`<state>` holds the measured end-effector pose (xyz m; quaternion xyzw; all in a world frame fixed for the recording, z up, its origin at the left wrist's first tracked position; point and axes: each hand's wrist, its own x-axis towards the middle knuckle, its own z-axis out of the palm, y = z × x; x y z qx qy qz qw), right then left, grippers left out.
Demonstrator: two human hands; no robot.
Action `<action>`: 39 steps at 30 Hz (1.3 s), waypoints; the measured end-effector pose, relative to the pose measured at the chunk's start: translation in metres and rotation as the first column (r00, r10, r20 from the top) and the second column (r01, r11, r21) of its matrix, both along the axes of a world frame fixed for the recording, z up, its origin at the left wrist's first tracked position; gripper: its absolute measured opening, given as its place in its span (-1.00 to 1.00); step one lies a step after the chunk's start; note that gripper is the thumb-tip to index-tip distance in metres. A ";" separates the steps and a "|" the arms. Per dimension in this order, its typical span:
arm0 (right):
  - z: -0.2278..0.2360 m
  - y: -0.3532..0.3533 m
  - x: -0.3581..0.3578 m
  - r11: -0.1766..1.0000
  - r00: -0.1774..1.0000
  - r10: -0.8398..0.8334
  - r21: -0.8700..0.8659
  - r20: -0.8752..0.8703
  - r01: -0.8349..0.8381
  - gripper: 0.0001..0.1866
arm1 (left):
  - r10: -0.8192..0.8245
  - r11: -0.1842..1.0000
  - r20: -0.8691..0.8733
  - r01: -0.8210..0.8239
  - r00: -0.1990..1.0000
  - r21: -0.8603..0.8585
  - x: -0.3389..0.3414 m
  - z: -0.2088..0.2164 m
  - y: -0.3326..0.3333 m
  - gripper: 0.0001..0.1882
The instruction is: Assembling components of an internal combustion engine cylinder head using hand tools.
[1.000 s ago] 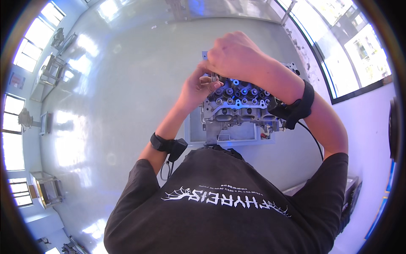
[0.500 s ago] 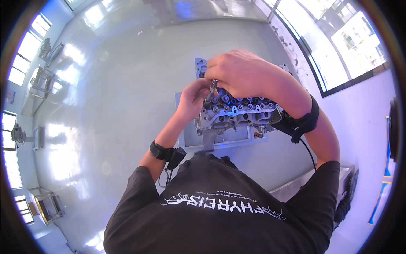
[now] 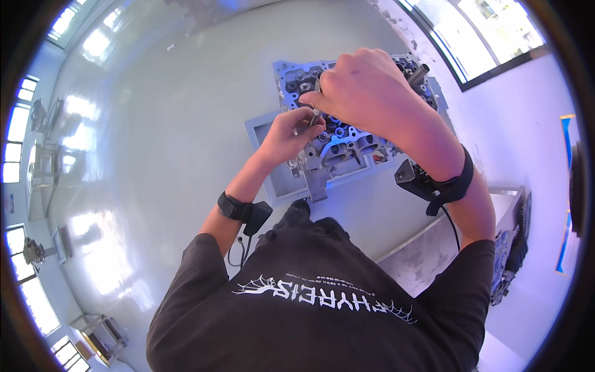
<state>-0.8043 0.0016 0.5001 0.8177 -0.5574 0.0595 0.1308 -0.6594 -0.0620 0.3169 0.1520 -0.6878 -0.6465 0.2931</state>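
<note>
A grey metal engine cylinder head [image 3: 338,152], with valve springs and bolt holes on its upper face, sits in front of me. Over its near left part, my left hand [image 3: 291,133] pinches the lower end of a slim metal extension bar [image 3: 315,116]. My right hand [image 3: 365,93] is closed round the bar's upper end, its thumb along the side. A grey metal tube [image 3: 419,74] sticks out beyond my right hand, above the cylinder head's right side; my hand hides whether it joins the bar. The bar's lower tip is behind my left fingers.
The cylinder head rests over a grey framed stand with a tray [image 3: 257,133]. Black straps with small boxes [image 3: 257,218] and cables are on my forearms. A metal-edged table [image 3: 434,239] stands at right, beside a wall with windows [image 3: 489,37]. Several stands [image 3: 99,338] line the far left.
My view has turned, so the cylinder head appears rotated and more of it shows. Both hands stay on the bar; my right hand has shifted slightly right and the grey tube has come into sight.
</note>
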 end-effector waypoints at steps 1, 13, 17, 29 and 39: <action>-0.004 0.004 0.001 0.999 0.998 -0.051 -0.014 -0.022 0.050 -0.50 | -0.005 1.000 0.052 0.005 0.999 0.000 -0.001 -0.004 -0.002 -0.87; -0.011 0.008 0.029 0.810 0.801 -0.581 0.004 0.147 0.587 -0.45 | -0.136 0.978 0.051 0.142 0.989 -0.154 -0.006 -0.005 -0.011 -0.87; -0.006 0.014 0.032 0.720 0.702 -0.689 0.062 0.178 0.691 -0.48 | -0.163 0.974 0.028 0.165 0.986 -0.155 -0.014 -0.011 -0.014 -0.87; -0.011 0.014 0.055 0.641 0.623 -0.765 0.091 0.167 0.762 -0.51 | -0.295 0.929 0.075 0.304 0.953 -0.211 -0.010 -0.021 -0.037 -0.89; -0.071 0.040 0.045 0.873 0.252 -0.343 0.208 0.905 0.441 -0.70 | -0.690 0.671 0.147 0.703 0.708 -0.235 -0.023 0.001 -0.075 -0.82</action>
